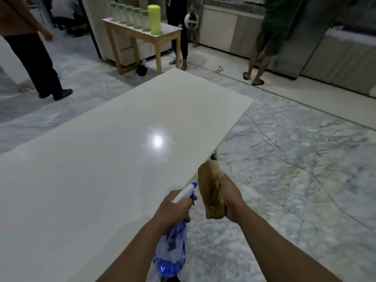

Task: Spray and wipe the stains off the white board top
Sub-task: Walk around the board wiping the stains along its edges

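The white board top (101,149) stretches glossy from the lower left to the upper middle, with a bright light reflection near its centre. My left hand (175,208) grips the neck of a blue and clear spray bottle (173,249), whose white nozzle points toward the board. My right hand (232,198) holds a folded tan cloth (211,192) just past the board's right edge, above the floor. No stains are plain to see on the board.
Marble floor (295,169) lies to the right of the board. A wooden side table (142,35) with jars and a yellow-green roll stands beyond the board's far end. Three people stand around the room, at far left, centre back and right back, by the cabinets (335,58).
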